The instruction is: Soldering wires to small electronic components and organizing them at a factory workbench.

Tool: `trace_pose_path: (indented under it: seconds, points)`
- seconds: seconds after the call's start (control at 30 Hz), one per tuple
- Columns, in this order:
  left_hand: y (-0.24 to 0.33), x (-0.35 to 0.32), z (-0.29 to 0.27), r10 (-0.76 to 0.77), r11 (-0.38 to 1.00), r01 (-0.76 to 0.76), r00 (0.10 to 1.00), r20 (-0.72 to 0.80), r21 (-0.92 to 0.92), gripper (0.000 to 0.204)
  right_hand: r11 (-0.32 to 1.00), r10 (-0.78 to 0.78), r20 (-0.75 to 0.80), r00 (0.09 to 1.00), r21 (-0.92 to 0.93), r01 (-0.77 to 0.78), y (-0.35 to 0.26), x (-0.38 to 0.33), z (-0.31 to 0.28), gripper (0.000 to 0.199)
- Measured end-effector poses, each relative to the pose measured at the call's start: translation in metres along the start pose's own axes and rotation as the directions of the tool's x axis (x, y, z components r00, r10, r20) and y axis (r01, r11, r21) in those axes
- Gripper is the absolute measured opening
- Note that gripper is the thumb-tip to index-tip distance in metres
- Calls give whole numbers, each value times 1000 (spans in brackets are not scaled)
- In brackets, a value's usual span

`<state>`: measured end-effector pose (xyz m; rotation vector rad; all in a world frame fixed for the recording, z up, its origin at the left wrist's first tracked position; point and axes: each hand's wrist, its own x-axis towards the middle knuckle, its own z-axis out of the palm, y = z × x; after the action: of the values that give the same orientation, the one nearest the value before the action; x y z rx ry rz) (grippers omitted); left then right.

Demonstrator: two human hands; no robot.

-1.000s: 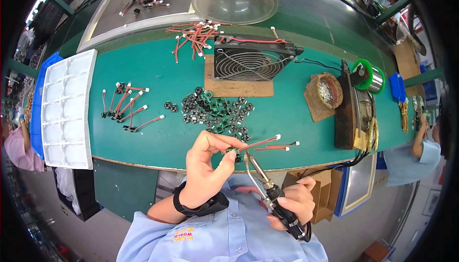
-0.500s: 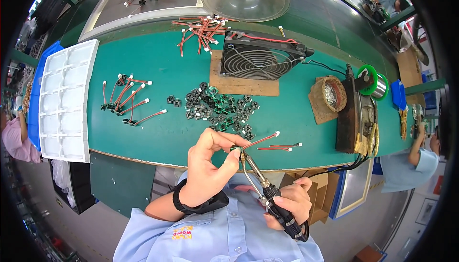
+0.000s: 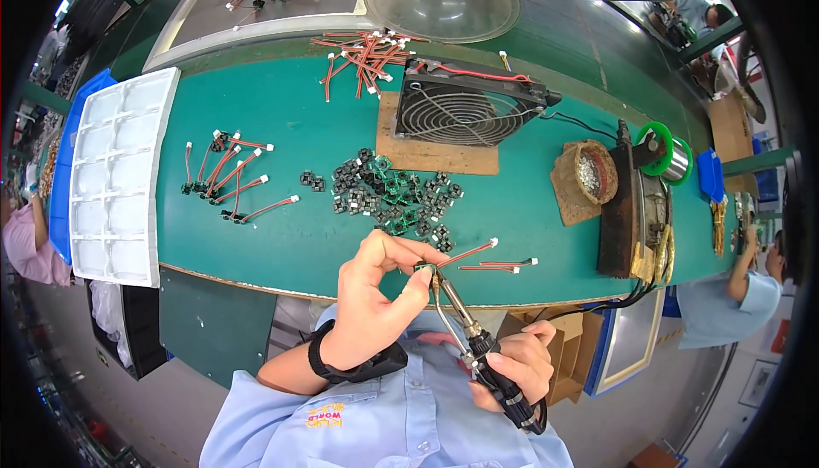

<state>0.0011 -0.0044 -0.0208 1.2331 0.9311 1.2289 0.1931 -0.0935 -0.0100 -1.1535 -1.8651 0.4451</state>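
Between the thumb and fingers of my left hand [image 3: 375, 289], closed in a pinch, is a small green circuit board [image 3: 421, 268], partly hidden. A red-and-black wire lead [image 3: 469, 252] with a white plug runs from the board toward the upper right. My right hand [image 3: 522, 367] is wrapped round a black-handled soldering iron [image 3: 485, 347] with a thin metal tube along its shaft. Its tip meets the board and wire area by my left fingertips; exact contact is too small to tell. Two loose wire leads [image 3: 502, 266] lie on the green mat just right of the board.
A pile of small circuit boards [image 3: 392, 191] lies mid-mat. Boards with wires [image 3: 223, 180] are at left, beside a white compartment tray [image 3: 119, 178]. Behind stand a black fan [image 3: 465, 105] and a wire bundle [image 3: 367, 58]. At right are a round tin [image 3: 595, 172] and solder spool [image 3: 678, 159].
Both hands keep their hold, with the iron's tip still at the board. The whole view has shifted very slightly.
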Motion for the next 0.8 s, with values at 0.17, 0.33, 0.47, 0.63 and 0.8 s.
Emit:
trace_pose_path:
  seconds: [0.17, 0.33, 0.47, 0.63, 0.8]
  points:
    - [1, 0, 0, 13, 1000, -13, 1000, -3, 20, 17, 1000, 8, 10, 1000, -5, -8, -1, 1, -1, 47]
    - [2, -1, 1, 15, 998, -14, 1000, -20, 62, 17, 999, 13, 16, 1000, -47, -12, -6, 1, 0, 46]
    - [2, -1, 1, 42, 993, -40, 999, -23, 111, 17, 994, 14, 27, 1000, -105, -11, -8, 1, 1, 45]
    - [5, -1, 1, 52, 990, -49, 998, -25, 133, 17, 991, 18, 27, 999, -131, -15, -10, 0, 1, 44]
    - [4, -1, 1, 67, 985, -62, 998, -22, 163, 17, 992, 22, 25, 999, -126, -19, -11, -2, 1, 44]
